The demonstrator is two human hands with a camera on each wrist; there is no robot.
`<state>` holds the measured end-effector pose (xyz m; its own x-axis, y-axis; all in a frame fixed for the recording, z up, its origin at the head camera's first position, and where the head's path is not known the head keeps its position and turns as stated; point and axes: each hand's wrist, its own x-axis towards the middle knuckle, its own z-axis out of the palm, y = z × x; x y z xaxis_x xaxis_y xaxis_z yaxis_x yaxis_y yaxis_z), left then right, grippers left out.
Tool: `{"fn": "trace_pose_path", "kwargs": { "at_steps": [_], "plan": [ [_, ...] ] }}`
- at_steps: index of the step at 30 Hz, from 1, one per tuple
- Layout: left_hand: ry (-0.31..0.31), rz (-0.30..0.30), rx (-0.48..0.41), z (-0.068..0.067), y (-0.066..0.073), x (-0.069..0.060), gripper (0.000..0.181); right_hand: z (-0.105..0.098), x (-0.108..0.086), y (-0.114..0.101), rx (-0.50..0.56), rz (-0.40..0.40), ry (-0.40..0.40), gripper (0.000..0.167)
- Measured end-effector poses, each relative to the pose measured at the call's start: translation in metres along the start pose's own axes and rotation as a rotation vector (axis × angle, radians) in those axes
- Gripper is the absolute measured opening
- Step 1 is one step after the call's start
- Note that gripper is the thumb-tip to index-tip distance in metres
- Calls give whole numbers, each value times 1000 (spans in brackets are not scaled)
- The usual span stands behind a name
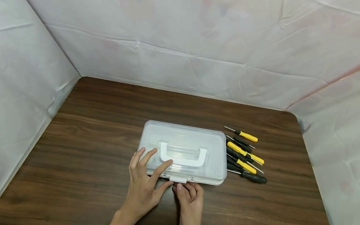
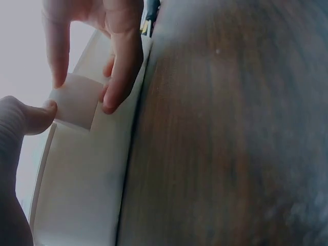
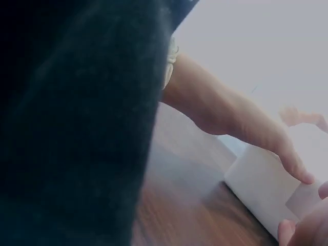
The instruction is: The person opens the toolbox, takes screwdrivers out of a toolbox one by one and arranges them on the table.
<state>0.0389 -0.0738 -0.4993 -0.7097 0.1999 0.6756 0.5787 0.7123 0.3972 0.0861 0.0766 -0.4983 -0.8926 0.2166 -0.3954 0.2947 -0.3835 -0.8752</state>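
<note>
A translucent plastic case (image 1: 191, 136) with a white carry handle (image 1: 182, 158) lies closed on the table. My left hand (image 1: 145, 183) spreads its fingers over the lid's front left part, and its thumb (image 2: 38, 118) touches the side of the white latch (image 2: 77, 100). From the front, my right hand (image 1: 190, 200) pinches that latch; in the left wrist view its fingers bend around the latch's far end and lower edge. The right wrist view shows the left thumb (image 3: 297, 169) at the latch, with only fingertips of the right hand (image 3: 307, 228) at the corner.
Right of the case lies a loose pile of screwdrivers, including a yellow-handled one (image 1: 248, 136) and a black-handled one (image 1: 254, 177). The dark wooden table (image 1: 80, 147) is bordered by white cloth walls (image 1: 173, 32). Dark fabric (image 3: 72, 123) covers much of the right wrist view.
</note>
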Motion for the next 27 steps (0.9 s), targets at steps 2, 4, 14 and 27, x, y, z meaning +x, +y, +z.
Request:
{"fn": "trace_pose_path", "kwargs": {
  "at_steps": [2,4,14,27],
  "plan": [
    [1,-3,1,0,0,0,50,2,0,0,-9,3,18,55],
    [0,-5,0,0,0,-1,51,3,-1,-1,-30,3,36,52],
    [3,-12,-11,0,2,0,49,2,-5,-2,-182,-72,81,49],
    [21,8,-2,2,0,0,48,-20,-2,-12,-1013,-1192,272,58]
  ]
}}
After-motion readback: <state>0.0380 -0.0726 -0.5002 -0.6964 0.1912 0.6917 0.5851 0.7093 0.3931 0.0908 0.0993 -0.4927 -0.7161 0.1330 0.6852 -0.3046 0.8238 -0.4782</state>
